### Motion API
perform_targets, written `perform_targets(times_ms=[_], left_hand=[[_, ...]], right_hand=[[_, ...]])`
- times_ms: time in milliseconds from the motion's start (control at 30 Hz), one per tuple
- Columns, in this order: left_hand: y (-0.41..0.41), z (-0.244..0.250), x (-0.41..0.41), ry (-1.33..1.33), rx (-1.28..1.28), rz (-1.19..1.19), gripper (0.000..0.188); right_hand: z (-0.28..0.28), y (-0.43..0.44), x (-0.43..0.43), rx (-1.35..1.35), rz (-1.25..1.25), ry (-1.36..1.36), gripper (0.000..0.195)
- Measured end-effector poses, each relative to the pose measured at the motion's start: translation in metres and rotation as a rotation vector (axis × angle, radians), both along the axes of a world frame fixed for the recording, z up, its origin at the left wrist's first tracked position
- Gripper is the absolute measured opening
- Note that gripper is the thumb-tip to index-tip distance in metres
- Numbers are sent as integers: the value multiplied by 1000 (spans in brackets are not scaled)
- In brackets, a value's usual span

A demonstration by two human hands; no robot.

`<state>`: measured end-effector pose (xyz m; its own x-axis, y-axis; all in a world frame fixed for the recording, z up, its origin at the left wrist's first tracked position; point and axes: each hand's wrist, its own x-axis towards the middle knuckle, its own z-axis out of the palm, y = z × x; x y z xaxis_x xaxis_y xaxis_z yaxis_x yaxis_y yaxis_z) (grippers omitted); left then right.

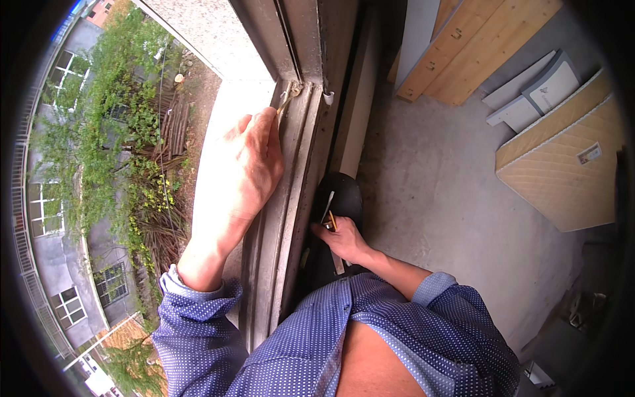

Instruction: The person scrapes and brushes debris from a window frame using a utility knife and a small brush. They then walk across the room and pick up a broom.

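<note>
My left hand (248,154) reaches over the outer sill and pinches a thin, yellowish, narrow tool (283,105). Its tip points into the corner of the metal window frame (302,116), against a clump of pale debris (295,89) in the track. Most of that tool's handle is hidden by my fingers. Lower down, inside the window, my right hand (347,240) is closed around several slim tools. A narrow metal blade (330,201) and a yellow stick (333,221) project above the fist, and a flat strip (338,263) shows below it.
A small white piece (328,98) sits on the frame's inner edge. Indoors, wooden boards (466,49), grey-and-white panels (548,92) and a quilted mattress (560,164) stand around the concrete floor (436,173). Outside, shrubs (109,99) and stacked poles (173,119) lie below the window.
</note>
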<state>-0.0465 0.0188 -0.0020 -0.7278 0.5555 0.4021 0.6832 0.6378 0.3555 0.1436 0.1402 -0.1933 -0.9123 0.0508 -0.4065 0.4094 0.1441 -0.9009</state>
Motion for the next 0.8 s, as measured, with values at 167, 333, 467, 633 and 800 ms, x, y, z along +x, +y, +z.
perform_targets(times_ms=[167,333,467,633,800], left_hand=[[2,2,4,-27,-26,-33,19],[-3,-8,2,7,-21,-28,21],[0,-4,5,-30,-25,-6,22],[-2,-7,5,-19,-15,-14,24],[-4,-2,8,-61,-60,-11,27]], right_hand=[[1,1,0,-4,1,-26,30],[1,-1,0,-21,1,-4,31],[1,0,0,-27,1,-12,31],[-1,-1,1,-33,-14,-3,31],[-3,-1,1,-27,-9,5,31]])
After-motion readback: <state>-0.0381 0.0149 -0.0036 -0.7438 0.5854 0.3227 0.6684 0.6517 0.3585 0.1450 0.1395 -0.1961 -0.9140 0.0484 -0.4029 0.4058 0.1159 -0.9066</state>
